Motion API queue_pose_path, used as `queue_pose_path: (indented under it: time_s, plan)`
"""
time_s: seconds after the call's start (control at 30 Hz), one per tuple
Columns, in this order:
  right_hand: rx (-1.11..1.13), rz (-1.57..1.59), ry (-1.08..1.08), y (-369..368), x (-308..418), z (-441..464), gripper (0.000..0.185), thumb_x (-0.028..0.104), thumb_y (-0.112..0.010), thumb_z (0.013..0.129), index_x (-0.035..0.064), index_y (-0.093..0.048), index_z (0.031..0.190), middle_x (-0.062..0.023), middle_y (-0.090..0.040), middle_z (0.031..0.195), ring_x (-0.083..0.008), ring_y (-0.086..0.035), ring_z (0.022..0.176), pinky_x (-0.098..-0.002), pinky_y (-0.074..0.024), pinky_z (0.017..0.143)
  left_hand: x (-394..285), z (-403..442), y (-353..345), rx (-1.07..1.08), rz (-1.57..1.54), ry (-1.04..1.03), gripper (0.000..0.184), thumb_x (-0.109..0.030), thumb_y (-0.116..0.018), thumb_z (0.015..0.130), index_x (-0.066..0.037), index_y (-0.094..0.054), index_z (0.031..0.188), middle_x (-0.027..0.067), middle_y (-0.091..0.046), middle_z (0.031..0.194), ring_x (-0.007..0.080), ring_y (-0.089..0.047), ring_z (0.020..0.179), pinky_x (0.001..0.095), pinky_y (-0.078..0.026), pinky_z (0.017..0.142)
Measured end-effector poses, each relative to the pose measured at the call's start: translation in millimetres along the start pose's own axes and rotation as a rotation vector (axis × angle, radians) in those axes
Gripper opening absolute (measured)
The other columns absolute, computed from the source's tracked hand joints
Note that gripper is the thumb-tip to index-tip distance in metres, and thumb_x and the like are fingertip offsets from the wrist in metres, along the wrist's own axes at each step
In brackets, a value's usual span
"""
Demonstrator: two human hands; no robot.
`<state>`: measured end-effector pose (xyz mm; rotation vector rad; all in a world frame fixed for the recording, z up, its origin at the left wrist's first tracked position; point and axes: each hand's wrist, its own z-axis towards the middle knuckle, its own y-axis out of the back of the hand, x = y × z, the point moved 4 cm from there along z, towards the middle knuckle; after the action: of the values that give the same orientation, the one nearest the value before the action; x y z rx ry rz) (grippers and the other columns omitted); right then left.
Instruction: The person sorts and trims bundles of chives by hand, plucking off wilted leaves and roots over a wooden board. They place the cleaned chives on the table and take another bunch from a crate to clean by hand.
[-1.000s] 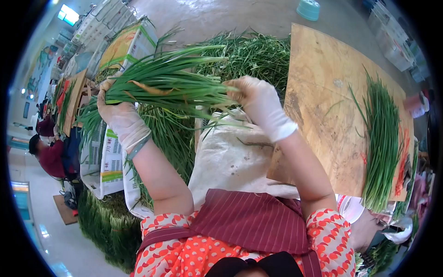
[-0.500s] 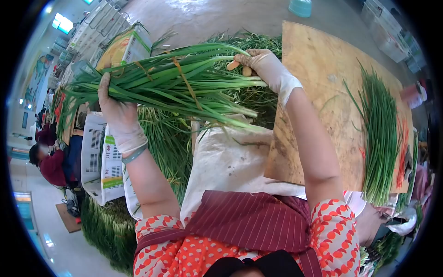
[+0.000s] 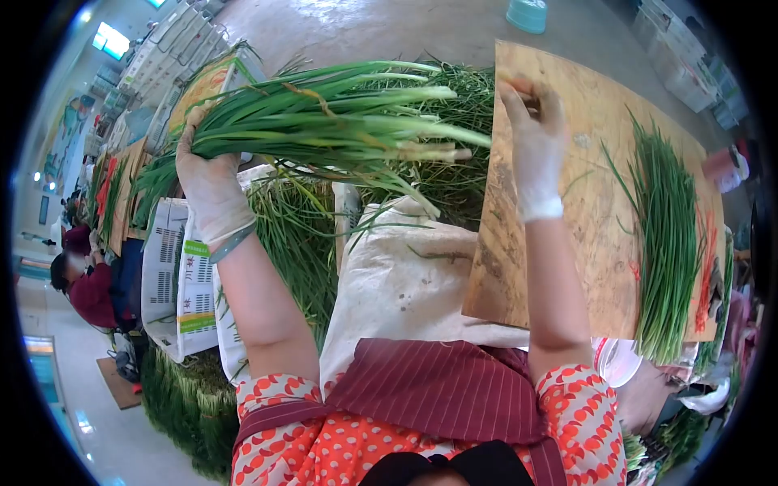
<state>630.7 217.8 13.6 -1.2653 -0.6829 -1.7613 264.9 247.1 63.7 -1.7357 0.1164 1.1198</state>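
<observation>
My left hand (image 3: pixel 209 174), in a pale glove, is wrapped round a loose bunch of long green stalks (image 3: pixel 316 121). The leafy ends hang out past the hand on the left, and the pale root ends point right. Clear of the bunch, my right hand (image 3: pixel 536 138) is raised above the left edge of the wooden board (image 3: pixel 583 202). Its fingers are curled; whether anything small is between them is too blurred to tell. On the board's right part lies another bundle of green stalks (image 3: pixel 668 243).
Loose greens (image 3: pixel 446 174) are heaped behind the white cloth (image 3: pixel 397 283). White crates (image 3: pixel 198 283) stand at the left. Red ties (image 3: pixel 703 267) lie along the board's right side. A teal tub (image 3: pixel 527 14) is on the floor. Another person (image 3: pixel 91 293) is at far left.
My right hand has come away from the root ends, moving right over the board. My left hand still holds the bunch, whose root ends have spread apart.
</observation>
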Motion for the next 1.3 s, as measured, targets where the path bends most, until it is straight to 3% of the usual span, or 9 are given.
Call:
queue_pose_path:
  time_s: [0.13,0.33,0.4,0.47,0.7,0.77,0.83,0.93,1.3]
  plan:
    - [0.306,-0.554,0.742,-15,25,-45,0.035,0.028,-0.073,0.071,0.0158,-0.063,0.102,-0.0024,-0.064,0.093,-0.0179,-0.057,0.086,-0.0268,-0.0418,0.074,5,23,18,0.021,0.096,-0.087,0.019,-0.005,-0.044,0.089,-0.002,-0.057,0.103,0.0136,-0.060,0.110,0.0234,-0.058,0.100,0.0353,-0.047,0.090]
    - [-0.204,-0.474,0.782,-3,53,-41,0.038,0.031,-0.072,0.071,0.0163,-0.063,0.105,-0.0017,-0.062,0.103,-0.0207,-0.056,0.094,-0.0358,-0.0422,0.083,-2,28,29,-0.035,0.001,0.018,0.022,0.000,-0.046,0.088,-0.002,-0.054,0.109,0.0140,-0.060,0.111,0.0222,-0.058,0.100,0.0342,-0.048,0.089]
    - [0.580,-0.654,0.674,-25,55,-55,0.046,0.035,-0.073,0.068,0.0168,-0.063,0.109,-0.0027,-0.059,0.111,-0.0215,-0.054,0.101,-0.0340,-0.0397,0.084,-5,30,35,0.009,0.155,-0.070,0.022,0.000,-0.047,0.088,-0.002,-0.053,0.109,0.0136,-0.060,0.111,0.0222,-0.058,0.100,0.0341,-0.048,0.089]
    - [0.379,-0.795,0.878,-45,50,-73,0.050,0.039,-0.072,0.067,0.0157,-0.063,0.110,-0.0033,-0.059,0.108,-0.0218,-0.053,0.100,-0.0378,-0.0382,0.086,-6,22,32,0.056,0.303,-0.149,0.023,0.001,-0.047,0.088,-0.001,-0.053,0.110,0.0133,-0.059,0.111,0.0221,-0.057,0.100,0.0339,-0.048,0.089]
    - [0.447,-0.508,0.716,-85,13,-51,0.038,0.031,-0.071,0.071,0.0117,-0.068,0.103,-0.0011,-0.066,0.102,-0.0185,-0.055,0.103,-0.0431,-0.0233,0.101,0,12,29,0.156,0.368,-0.235,0.017,-0.007,-0.042,0.092,-0.002,-0.055,0.101,0.0110,-0.060,0.108,0.0216,-0.058,0.098,0.0346,-0.046,0.091]
    - [0.514,-0.290,0.484,-82,10,-50,0.028,0.025,-0.069,0.076,0.0086,-0.068,0.099,-0.0040,-0.068,0.094,-0.0175,-0.059,0.091,-0.0384,-0.0324,0.097,5,18,26,0.082,-0.300,0.156,0.022,-0.013,-0.038,0.093,-0.002,-0.057,0.095,0.0106,-0.061,0.105,0.0224,-0.058,0.095,0.0378,-0.043,0.092]
    - [0.581,0.402,-0.148,-88,-1,-56,0.019,0.023,-0.063,0.085,0.0044,-0.068,0.083,-0.0021,-0.067,0.079,-0.0106,-0.058,0.070,-0.0237,-0.0445,0.075,4,13,23,0.105,-0.316,0.151,0.021,-0.013,-0.039,0.091,-0.002,-0.057,0.094,0.0107,-0.062,0.101,0.0224,-0.058,0.093,0.0379,-0.043,0.091]
    - [0.570,0.543,-0.319,-72,15,-48,0.025,0.023,-0.058,0.090,0.0009,-0.067,0.085,-0.0024,-0.065,0.075,-0.0062,-0.049,0.057,-0.0184,-0.0415,0.057,6,15,22,0.105,-0.387,0.184,0.021,-0.013,-0.040,0.089,-0.002,-0.057,0.093,0.0110,-0.063,0.095,0.0222,-0.058,0.090,0.0374,-0.043,0.089]
    - [0.137,0.170,-0.083,24,28,-5,0.021,0.010,-0.044,0.093,0.0053,-0.064,0.093,0.0007,-0.063,0.074,-0.0055,-0.042,0.052,-0.0202,-0.0362,0.050,14,42,39,0.149,-0.424,0.213,0.025,-0.012,-0.041,0.084,0.001,-0.056,0.099,0.0125,-0.063,0.092,0.0239,-0.058,0.086,0.0377,-0.043,0.087]
